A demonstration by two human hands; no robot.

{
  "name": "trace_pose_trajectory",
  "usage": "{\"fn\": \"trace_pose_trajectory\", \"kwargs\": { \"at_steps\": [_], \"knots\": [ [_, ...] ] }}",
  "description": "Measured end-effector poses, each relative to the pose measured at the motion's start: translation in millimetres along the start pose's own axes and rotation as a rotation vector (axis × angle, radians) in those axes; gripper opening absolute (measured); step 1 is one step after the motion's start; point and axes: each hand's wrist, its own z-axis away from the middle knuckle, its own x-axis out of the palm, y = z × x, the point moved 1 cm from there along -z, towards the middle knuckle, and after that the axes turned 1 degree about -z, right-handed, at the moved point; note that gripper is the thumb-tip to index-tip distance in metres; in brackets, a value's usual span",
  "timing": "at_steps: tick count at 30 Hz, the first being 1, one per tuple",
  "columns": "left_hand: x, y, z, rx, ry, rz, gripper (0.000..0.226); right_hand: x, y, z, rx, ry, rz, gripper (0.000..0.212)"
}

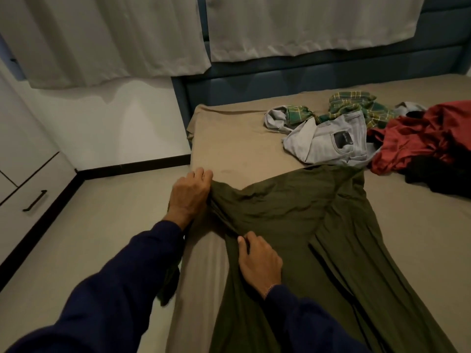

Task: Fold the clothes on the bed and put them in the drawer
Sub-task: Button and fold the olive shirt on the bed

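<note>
1. The left hand (190,197) is seen at the near-left edge of the bed (229,138), fingers curled down onto the corner of the olive garment (293,212). It looks like the cloth is being gripped there, though the fingertips are mostly hidden by the knuckles.
2. The right hand (257,261) is laid on the same garment a bit nearer the camera, thumb and fingers pinched on a raised crease of fabric.
3. The olive garment is spread lengthwise down the bed and not yet folded. A bit of dark cloth is hanging off the bed's side under the left sleeve; it can't be told for sure whether it's part of the same piece.
4. Further up the bed, the rest of the pile is waiting: grey jeans (331,141), a green plaid shirt (356,105), a red garment (420,133) and something black (446,171), all heaped and touching.
5. The drawers (30,184) are seen off to the left across the floor, shut.
6. What could go wrong, probably: the fabric looks thin and slinky, so wrinkles could get trapped in the fold if it's not smoothed first. Being so near the edge, the garment could also be dragged off the bed onto the floor.
</note>
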Motion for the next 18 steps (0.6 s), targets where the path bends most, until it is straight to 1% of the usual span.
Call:
{"fn": "trace_pose_trajectory", "kwargs": {
  "at_steps": [1, 2, 3, 4, 5, 6, 7, 8, 9, 11, 13, 14, 16, 17, 18],
  "knots": [
    [1, -3, -2, -0.017, 0.068, -0.061, 0.023, -1, 1, -2, -0.008, -0.036, -0.016, 0.036],
    [4, -5, -4, -0.079, 0.082, -0.106, 0.024, -4, 2, -7, -0.003, -0.072, -0.037, 0.040],
    [3, -4, -3, -0.197, 0.038, -0.126, 0.026, -9, 5, -14, 0.007, -0.110, -0.055, 0.044],
    [3, 0, -1, -0.367, -0.080, -0.120, 0.031, -14, 8, -24, 0.018, -0.136, -0.058, 0.045],
    [4, 5, 7, -0.577, -0.229, -0.058, 0.039, -19, 12, -34, 0.018, -0.144, -0.049, 0.041],
    [2, 8, 13, -0.793, -0.366, 0.062, 0.047, -26, 15, -47, -0.004, -0.112, -0.038, 0.033],
    [0, 11, 21, -0.967, -0.476, 0.208, 0.055, -32, 18, -61, -0.048, -0.046, -0.030, 0.022],
    [0, 14, 29, -1.058, -0.555, 0.335, 0.058, -39, 22, -78, -0.105, 0.012, -0.011, 0.018],
    [2, 16, 37, -1.058, -0.606, 0.437, 0.052, -44, 25, -98, -0.163, 0.030, 0.019, 0.022],
    [7, 20, 51, -0.933, -0.653, 0.564, 0.031, -50, 31, -141, -0.241, -0.070, 0.116, 0.048],
    [3, 27, 56, -0.887, -0.706, 0.685, 0.027, -53, 33, -180, -0.277, -0.216, 0.250, 0.074],
    [0, 31, 55, -0.933, -0.744, 0.849, 0.028, -52, 33, -195, -0.293, -0.266, 0.310, 0.080],
    [-14, 46, 56, -1.090, -0.900, 1.281, 0.032, -47, 33, -215, -0.287, -0.342, 0.360, 0.083],
    [-24, 53, 58, -1.121, -1.001, 1.426, 0.033, -44, 33, -222, -0.277, -0.372, 0.370, 0.080],
    [-35, 59, 61, -1.093, -1.088, 1.499, 0.032, -41, 32, -225, -0.271, -0.401, 0.393, 0.077]
  ]
}}
